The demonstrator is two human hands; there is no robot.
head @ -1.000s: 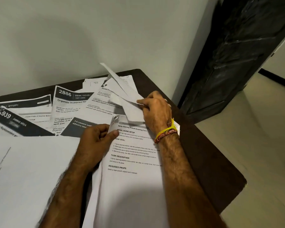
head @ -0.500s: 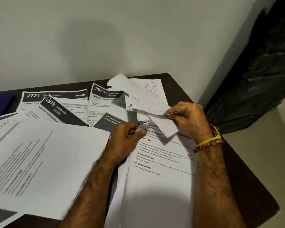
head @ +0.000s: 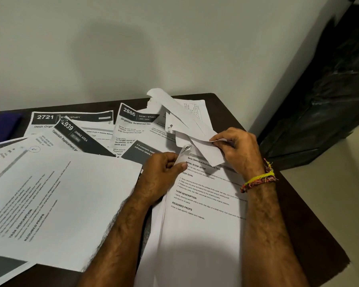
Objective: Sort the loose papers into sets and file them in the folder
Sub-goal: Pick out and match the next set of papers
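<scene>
Loose papers [head: 104, 139] are spread over the dark tabletop [head: 294, 206] from left to centre of frame. A set of sheets [head: 203, 224] lies lower centre; its top corner is pinched by the left hand [head: 162, 175], and folded-back pages [head: 197, 141] are pinched by the right hand [head: 236, 148]. The sheets are judged light, limp and easily creased, best taken at a corner or edge. Legible: "2721 DESK / STUDY", "2886 DESK / STUDY", "939 DINING AREA", "TASK GOAL", "TASK DESCRIPTION", "REQUIRED PROPS". No folder can be made out with certainty.
</scene>
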